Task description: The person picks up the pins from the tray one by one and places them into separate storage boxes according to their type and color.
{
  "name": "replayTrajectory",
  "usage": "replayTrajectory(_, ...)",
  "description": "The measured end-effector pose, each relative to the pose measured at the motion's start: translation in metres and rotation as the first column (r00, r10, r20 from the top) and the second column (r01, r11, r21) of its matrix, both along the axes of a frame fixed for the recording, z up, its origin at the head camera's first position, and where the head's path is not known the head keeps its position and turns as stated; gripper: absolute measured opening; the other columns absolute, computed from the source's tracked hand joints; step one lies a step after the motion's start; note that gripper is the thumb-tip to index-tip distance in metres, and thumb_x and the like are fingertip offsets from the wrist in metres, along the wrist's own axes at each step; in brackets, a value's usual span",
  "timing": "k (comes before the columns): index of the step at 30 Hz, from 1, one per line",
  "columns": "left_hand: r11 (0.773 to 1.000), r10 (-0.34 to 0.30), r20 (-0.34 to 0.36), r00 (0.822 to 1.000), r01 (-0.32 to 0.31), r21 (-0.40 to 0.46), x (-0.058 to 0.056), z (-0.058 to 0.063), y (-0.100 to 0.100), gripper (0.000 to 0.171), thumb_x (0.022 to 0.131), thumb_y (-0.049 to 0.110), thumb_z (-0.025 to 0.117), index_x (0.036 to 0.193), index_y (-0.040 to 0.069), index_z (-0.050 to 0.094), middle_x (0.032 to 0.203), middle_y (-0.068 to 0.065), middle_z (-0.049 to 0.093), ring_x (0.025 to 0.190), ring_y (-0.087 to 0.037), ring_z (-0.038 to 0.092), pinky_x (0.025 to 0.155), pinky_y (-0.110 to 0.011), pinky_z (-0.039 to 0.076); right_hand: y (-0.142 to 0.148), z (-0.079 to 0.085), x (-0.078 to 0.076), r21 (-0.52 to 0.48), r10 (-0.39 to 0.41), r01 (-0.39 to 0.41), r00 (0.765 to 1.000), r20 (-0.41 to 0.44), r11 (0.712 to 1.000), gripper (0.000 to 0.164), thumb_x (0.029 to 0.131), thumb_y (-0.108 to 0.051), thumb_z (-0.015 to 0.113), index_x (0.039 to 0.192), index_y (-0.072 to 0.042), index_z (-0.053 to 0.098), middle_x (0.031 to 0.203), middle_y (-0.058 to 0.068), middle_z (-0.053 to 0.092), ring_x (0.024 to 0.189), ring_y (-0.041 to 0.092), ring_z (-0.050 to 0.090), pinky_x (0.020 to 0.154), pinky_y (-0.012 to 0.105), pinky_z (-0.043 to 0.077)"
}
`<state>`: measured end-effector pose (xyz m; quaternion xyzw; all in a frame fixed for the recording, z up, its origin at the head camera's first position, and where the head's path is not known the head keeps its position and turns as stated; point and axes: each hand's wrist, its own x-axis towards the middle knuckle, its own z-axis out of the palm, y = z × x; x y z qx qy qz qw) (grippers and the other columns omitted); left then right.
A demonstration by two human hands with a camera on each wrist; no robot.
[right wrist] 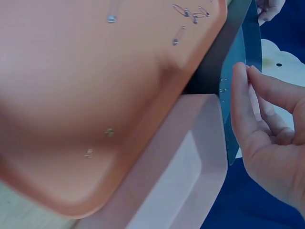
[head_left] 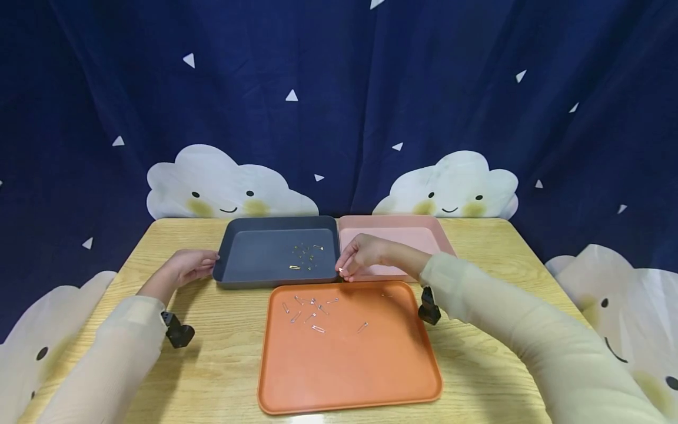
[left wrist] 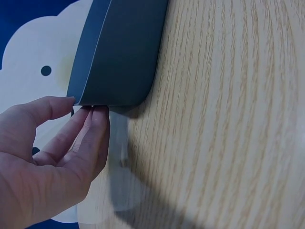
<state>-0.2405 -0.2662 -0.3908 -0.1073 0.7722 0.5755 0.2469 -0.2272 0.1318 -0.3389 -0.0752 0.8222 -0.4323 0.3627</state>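
The left hand [head_left: 192, 266] grips the dark tray [head_left: 254, 253], which must not slide, while the right hand [head_left: 365, 252] pinches what looks like a tiny pin [head_left: 341, 270].

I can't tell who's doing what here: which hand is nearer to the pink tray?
The right hand: it is at the left end of the pink tray. The left hand is farther away, at the left side of the dark gray tray.

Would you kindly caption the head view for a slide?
Left hand touching the gray tray, right hand near the pink tray, safety pins in the orange tray.
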Motion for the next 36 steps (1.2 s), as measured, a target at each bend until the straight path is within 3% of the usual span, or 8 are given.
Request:
replayTrajectory(5,0.999,0.009,-0.010,1.000,-0.009,0.032,0.000,0.001,-0.004,0.062,0.096,0.015,0.052,0.144,-0.015,0.027,0.091,0.005,0.062,0.076,0.006,0.058,0.074,-0.013,0.055,-0.017,0.008,-0.012,0.045,0.054,-0.054,0.999,0.006,0.998,0.030,0.083,0.008,0.067,0.112,0.013,0.063,0.082,0.009,0.073,0.067,0.011,0.067,0.082,0.034,0.061)
replayTrajectory(8,0.999,0.018,-0.013,1.000,-0.017,0.042,0.001,0.001,-0.006,0.061,0.096,0.015,0.052,0.143,-0.015,0.028,0.083,0.011,0.059,0.075,0.006,0.058,0.074,-0.013,0.055,-0.025,0.009,-0.020,0.061,0.115,-0.116,0.993,0.034,0.991,0.030,0.084,0.008,0.065,0.114,0.014,0.062,0.081,0.008,0.072,0.068,0.011,0.066,0.084,0.034,0.061)
replayTrajectory(15,0.999,0.028,-0.011,1.000,-0.028,0.040,0.001,0.000,-0.008,0.059,0.095,0.015,0.052,0.142,-0.014,0.031,0.080,0.012,0.058,0.074,0.006,0.058,0.073,-0.013,0.056,-0.047,0.011,-0.036,0.062,0.149,-0.153,0.987,0.062,0.986,0.033,0.083,0.013,0.063,0.115,0.015,0.061,0.073,0.003,0.068,0.067,0.011,0.064,0.076,0.027,0.061)
replayTrajectory(25,0.994,0.049,-0.011,0.999,-0.047,0.094,0.001,-0.001,-0.003,0.059,0.095,0.012,0.053,0.142,-0.015,0.030,0.079,0.011,0.060,0.075,0.004,0.060,0.073,-0.013,0.056,-0.070,0.009,-0.054,0.095,0.150,-0.152,0.988,0.023,0.984,0.034,0.083,0.012,0.063,0.117,0.013,0.062,0.083,0.011,0.070,0.066,0.011,0.064,0.079,0.030,0.061)
replayTrajectory(30,0.994,0.053,-0.013,0.999,-0.052,0.097,0.000,-0.003,0.001,0.058,0.094,0.011,0.053,0.141,-0.015,0.031,0.080,0.010,0.061,0.075,0.004,0.060,0.074,-0.013,0.056,-0.075,0.008,-0.064,0.123,0.185,-0.179,0.982,-0.036,0.976,0.032,0.083,0.010,0.065,0.115,0.011,0.064,0.073,0.002,0.068,0.065,0.010,0.064,0.074,0.028,0.062)
replayTrajectory(36,0.996,0.050,-0.009,0.999,-0.049,0.081,-0.001,-0.003,-0.001,0.058,0.094,0.013,0.053,0.142,-0.015,0.032,0.080,0.011,0.061,0.076,0.004,0.060,0.075,-0.014,0.057,-0.089,0.008,-0.073,0.169,0.255,-0.236,0.962,-0.100,0.957,0.028,0.084,0.003,0.067,0.112,0.007,0.067,0.073,-0.001,0.067,0.065,0.009,0.063,0.072,0.026,0.061)
